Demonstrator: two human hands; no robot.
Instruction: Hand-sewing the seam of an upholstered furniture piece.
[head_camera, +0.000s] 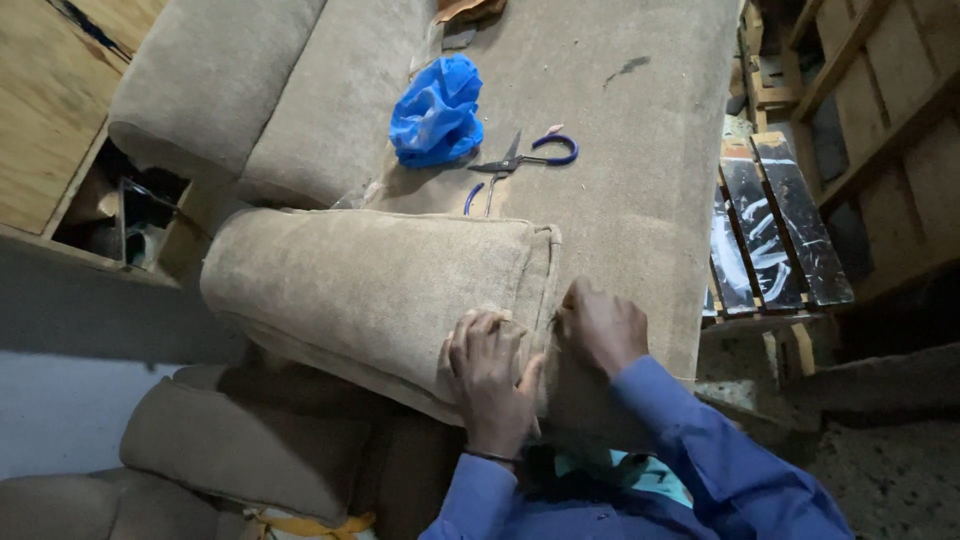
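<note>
Cushion pressed by both hands' curled fingers.

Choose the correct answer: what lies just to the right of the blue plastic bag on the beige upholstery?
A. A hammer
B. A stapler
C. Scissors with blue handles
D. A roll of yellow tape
C: scissors with blue handles lie open on the beige upholstery, just right of the blue bag, beyond the cushion on which both hands rest.
</note>
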